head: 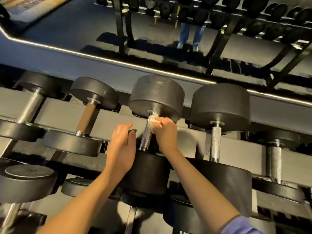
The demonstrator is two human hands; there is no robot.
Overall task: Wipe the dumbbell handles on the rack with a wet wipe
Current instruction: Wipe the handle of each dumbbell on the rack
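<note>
Mirrored wall (67, 31) rises beyond the rack (236, 146). From the head view, I'd wrap the wet wipe (154, 121) fully round the knurled handle (147, 135) and draw it toward me, twisting. My right hand (166, 132) pinches the wipe against the handle's far end. My left hand (122, 144), loosely spread, holds nothing just beside it.

Dim gym corner, big mirror straight ahead

The mirror (50, 31) fills the top half, with a thin glowing light strip (118, 60) running along its lower edge and a plain grey wall band (101, 70) under that. In the reflection you get a dark glossy floor (152, 48) with bright patches, someone's legs (190, 33) in blue jeans and pale shoes standing on it, and a yellowish sign (33, 4) up in the left corner, too blurry to read.
</note>
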